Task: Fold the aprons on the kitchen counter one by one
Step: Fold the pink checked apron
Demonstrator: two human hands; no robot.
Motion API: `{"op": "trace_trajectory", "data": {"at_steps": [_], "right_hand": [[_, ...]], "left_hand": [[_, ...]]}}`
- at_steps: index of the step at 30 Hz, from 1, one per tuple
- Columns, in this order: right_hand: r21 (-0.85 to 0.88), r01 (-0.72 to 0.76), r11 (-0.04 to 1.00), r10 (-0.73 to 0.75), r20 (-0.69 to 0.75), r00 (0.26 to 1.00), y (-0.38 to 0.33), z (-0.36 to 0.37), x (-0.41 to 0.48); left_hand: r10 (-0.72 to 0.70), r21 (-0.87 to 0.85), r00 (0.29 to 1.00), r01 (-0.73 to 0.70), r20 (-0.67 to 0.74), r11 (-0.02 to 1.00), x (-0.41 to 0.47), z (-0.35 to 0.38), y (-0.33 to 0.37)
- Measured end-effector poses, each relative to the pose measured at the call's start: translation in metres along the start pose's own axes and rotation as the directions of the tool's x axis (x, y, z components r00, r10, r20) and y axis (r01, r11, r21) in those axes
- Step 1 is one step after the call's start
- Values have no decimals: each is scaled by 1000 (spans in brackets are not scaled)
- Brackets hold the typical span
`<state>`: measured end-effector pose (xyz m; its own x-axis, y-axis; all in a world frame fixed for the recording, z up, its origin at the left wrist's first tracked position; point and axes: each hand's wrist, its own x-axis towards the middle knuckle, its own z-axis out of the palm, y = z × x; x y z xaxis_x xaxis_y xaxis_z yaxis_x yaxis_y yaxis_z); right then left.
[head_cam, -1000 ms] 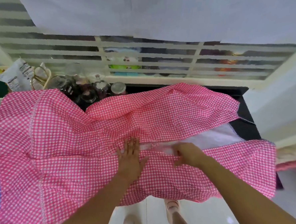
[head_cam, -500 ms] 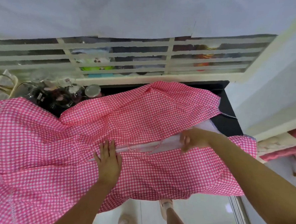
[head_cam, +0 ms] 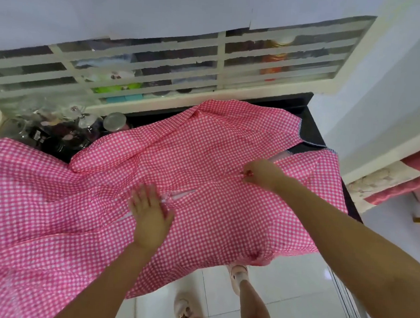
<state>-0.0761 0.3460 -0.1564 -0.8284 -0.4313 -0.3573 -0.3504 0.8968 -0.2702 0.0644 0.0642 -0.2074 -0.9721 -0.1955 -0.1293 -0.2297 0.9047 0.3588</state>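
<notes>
In the head view, glass jars (head_cam: 58, 134) are crowding the back left of the black bench (head_cam: 312, 121), their contents too dark and blurred to name, and a raised fold of the pink checked apron (head_cam: 204, 158) is hiding their lower parts. The apron is lying spread across the bench, its near edge hanging over the front above the tiled floor (head_cam: 293, 299). The left hand (head_cam: 150, 219) is pressing flat on the cloth, fingers straight and spread, while the right hand (head_cam: 262, 173) is pinching a fold of it in curled fingers.
</notes>
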Motion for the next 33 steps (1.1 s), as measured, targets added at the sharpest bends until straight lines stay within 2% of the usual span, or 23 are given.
{"op": "trace_trajectory", "data": {"at_steps": [2,4,6,7,9,11,13,15,17,18,19,20,21,23,25,30,33], "right_hand": [[-25,-5,1000,4,-35,999,-5,15,8],[-37,-7,999,3,-95,995,-8,21,16],[31,-3,1000,9,-187,982,-6,23,11],[102,36,994,-8,-256,967,-8,24,7],[275,95,957,38,-440,897,-5,29,-24],[460,80,884,220,-561,798,0,38,-70],[698,-47,715,521,-486,702,6,54,-121],[885,-184,427,795,-272,542,16,84,-167],[955,-263,140,936,-41,350,34,122,-192],[959,-283,-18,949,105,298,43,138,-196],[942,-288,-171,916,259,305,50,152,-199],[919,-301,-256,860,359,364,55,161,-198],[909,-319,-267,810,391,437,61,171,-196],[899,-396,-187,733,396,553,69,181,-185],[881,-448,-152,675,423,605,70,188,-177],[891,-440,-115,696,388,604,56,206,-182],[879,-475,-53,634,397,663,43,232,-197]], "left_hand": [[278,-44,959,-281,-57,959,-3,4,35],[465,-110,883,-458,59,882,-6,14,77],[454,-47,838,-463,303,885,-9,37,108],[414,38,832,-458,369,888,-6,47,110],[381,144,824,-475,420,868,1,63,111],[378,177,824,-484,422,857,2,67,106],[394,198,830,-496,395,846,2,65,103],[416,201,832,-508,369,838,-1,67,104],[425,201,831,-514,360,834,-4,67,105],[424,205,833,-512,355,834,-3,67,104],[417,219,830,-514,370,830,-3,66,106],[408,228,829,-513,383,828,-2,66,106],[394,237,828,-508,398,828,-1,66,106],[380,234,824,-503,421,832,1,64,107],[373,214,811,-504,451,837,1,61,110],[363,199,804,-498,470,844,-1,56,110],[345,205,808,-485,477,850,-1,53,110]]}}
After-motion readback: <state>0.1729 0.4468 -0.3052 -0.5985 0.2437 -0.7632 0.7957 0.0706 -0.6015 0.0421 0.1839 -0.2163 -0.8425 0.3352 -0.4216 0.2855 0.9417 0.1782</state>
